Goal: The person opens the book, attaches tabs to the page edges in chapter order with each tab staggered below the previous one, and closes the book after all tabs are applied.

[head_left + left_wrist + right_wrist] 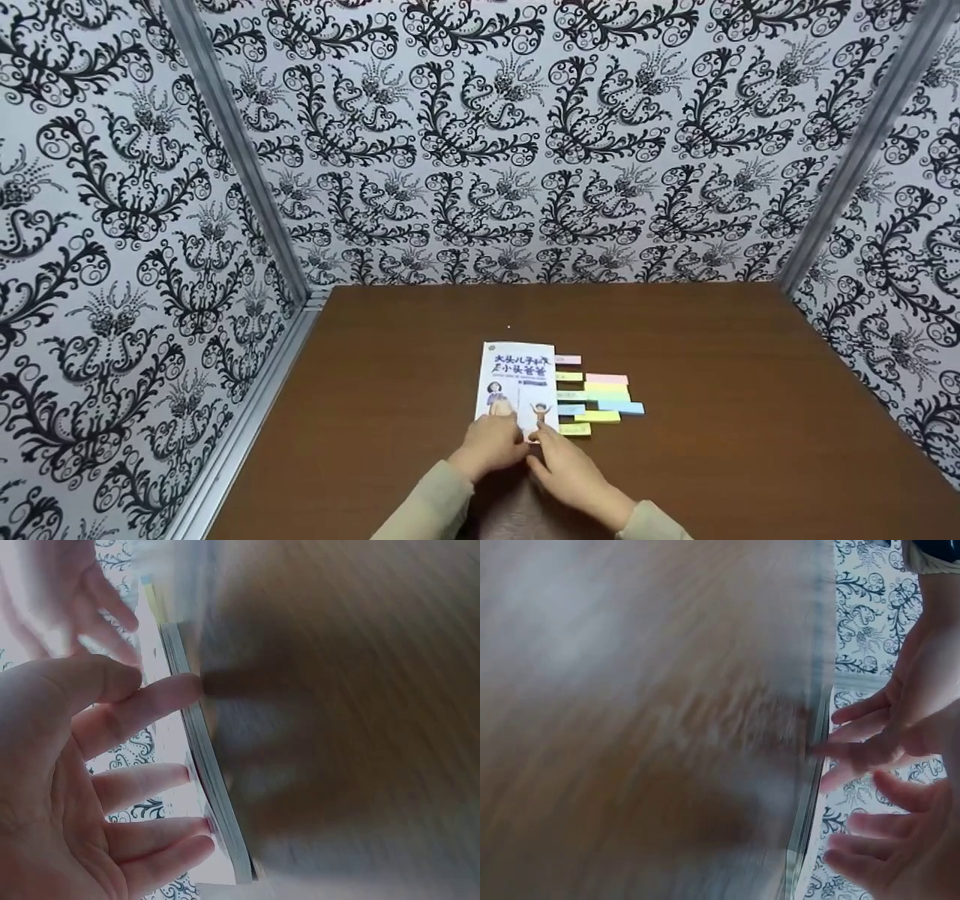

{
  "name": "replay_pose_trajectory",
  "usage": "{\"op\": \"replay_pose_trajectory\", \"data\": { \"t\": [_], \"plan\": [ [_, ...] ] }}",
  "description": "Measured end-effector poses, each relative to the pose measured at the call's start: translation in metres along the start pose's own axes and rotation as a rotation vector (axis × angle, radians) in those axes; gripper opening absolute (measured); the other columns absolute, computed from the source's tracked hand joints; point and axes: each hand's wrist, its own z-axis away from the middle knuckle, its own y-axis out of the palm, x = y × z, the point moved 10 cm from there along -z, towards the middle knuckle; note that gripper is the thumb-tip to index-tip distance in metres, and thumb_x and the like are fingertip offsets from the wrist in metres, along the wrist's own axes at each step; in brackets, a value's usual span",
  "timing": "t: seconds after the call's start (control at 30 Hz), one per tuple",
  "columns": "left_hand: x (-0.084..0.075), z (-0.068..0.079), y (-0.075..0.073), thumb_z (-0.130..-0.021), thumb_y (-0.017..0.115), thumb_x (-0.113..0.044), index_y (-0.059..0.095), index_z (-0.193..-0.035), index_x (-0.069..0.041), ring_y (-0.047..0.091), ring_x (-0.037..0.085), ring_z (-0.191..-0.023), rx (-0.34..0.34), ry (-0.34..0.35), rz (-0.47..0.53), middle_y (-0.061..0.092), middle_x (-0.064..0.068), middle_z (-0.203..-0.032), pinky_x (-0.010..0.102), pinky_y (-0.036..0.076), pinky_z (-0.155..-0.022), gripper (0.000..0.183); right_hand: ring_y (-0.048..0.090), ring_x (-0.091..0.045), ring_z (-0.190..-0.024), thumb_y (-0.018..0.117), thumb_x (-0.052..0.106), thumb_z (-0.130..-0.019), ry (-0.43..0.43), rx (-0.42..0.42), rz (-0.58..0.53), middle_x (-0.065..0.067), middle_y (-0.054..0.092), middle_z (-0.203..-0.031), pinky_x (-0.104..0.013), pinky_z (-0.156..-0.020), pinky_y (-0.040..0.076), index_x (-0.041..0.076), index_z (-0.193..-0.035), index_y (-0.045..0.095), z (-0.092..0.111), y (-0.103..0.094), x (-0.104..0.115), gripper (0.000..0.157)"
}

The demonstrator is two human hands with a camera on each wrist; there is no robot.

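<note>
A white book (517,375) with Chinese lettering and cartoon figures on its cover lies closed on the brown table. My left hand (491,442) touches the lower part of the cover; in the left wrist view its fingers (146,784) are mostly straight, with tips at the book's edge (214,787). Beside it, my right hand (568,466) reaches the book's lower right corner. In the right wrist view, the right hand's fingers (881,836) are loosely extended and pinch nothing. Several coloured paper tabs (574,430) stick out from the book's right side.
Right of these tabs, more coloured strips, among them a pink one (606,379) and a blue one (620,407), lie close together. Black-and-white patterned walls (480,150) enclose the brown table (712,360), with a metal rail (247,420) along the left side.
</note>
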Motion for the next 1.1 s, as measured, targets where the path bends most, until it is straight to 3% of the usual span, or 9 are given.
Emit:
{"op": "replay_pose_trajectory", "data": {
  "t": [0.17, 0.33, 0.47, 0.6, 0.73, 1.1],
  "plan": [
    [0.000, 0.004, -0.007, -0.078, 0.070, -0.028, 0.055, -0.063, -0.017, 0.056, 0.024, -0.056, -0.084, 0.049, -0.059, 0.055, -0.003, -0.063, 0.039, 0.044, -0.048, 0.024, 0.047, -0.044, -0.125, 0.064, 0.026, -0.090, -0.032, 0.099, 0.111, -0.038, 0.044, -0.134, -0.053, -0.098, 0.043, -0.015, -0.128, 0.052, 0.005, 0.012, 0.000, 0.057],
    [0.011, 0.003, -0.013, -0.079, 0.072, -0.020, 0.067, -0.086, -0.017, 0.063, 0.024, -0.079, -0.128, 0.034, -0.130, 0.065, -0.002, -0.090, 0.040, 0.052, -0.060, 0.009, 0.047, -0.046, -0.124, 0.068, 0.034, -0.087, -0.030, 0.174, 0.164, -0.039, 0.046, -0.132, -0.053, -0.099, 0.043, -0.014, -0.126, 0.055, 0.001, 0.016, 0.002, 0.063],
    [0.023, 0.002, -0.005, -0.082, 0.070, -0.016, 0.073, -0.108, -0.024, 0.059, 0.034, -0.109, -0.039, -0.003, -0.093, 0.064, -0.001, -0.122, 0.052, 0.051, -0.083, 0.028, 0.047, -0.046, -0.124, 0.066, 0.039, -0.088, -0.013, 0.254, 0.153, -0.036, 0.044, -0.136, -0.053, -0.099, 0.043, -0.011, -0.126, 0.057, -0.004, 0.018, 0.000, 0.064],
    [0.033, 0.002, 0.003, -0.086, 0.071, -0.023, 0.069, -0.122, -0.031, 0.047, 0.045, -0.125, 0.059, -0.040, -0.021, 0.057, 0.003, -0.137, 0.059, 0.041, -0.098, 0.037, 0.048, -0.044, -0.124, 0.064, 0.040, -0.089, -0.013, 0.287, 0.135, -0.034, 0.043, -0.138, -0.051, -0.100, 0.042, -0.010, -0.126, 0.058, -0.010, 0.017, -0.003, 0.062],
    [0.036, -0.002, 0.007, -0.083, 0.075, -0.031, 0.066, -0.127, -0.032, 0.043, 0.046, -0.128, 0.108, -0.048, 0.011, 0.051, 0.004, -0.142, 0.059, 0.038, -0.101, 0.045, 0.047, -0.045, -0.125, 0.065, 0.039, -0.089, -0.009, 0.293, 0.127, -0.035, 0.043, -0.138, -0.052, -0.101, 0.041, -0.010, -0.127, 0.058, -0.013, 0.015, -0.007, 0.062],
    [0.042, -0.013, 0.014, -0.086, 0.072, -0.031, 0.067, -0.125, -0.036, 0.042, 0.042, -0.131, 0.120, -0.092, -0.008, 0.050, 0.002, -0.143, 0.059, 0.039, -0.100, 0.040, 0.043, -0.047, -0.127, 0.067, 0.037, -0.088, 0.001, 0.272, 0.145, -0.035, 0.042, -0.139, -0.054, -0.102, 0.039, -0.011, -0.130, 0.054, -0.016, 0.018, -0.014, 0.065]
  ]
}}
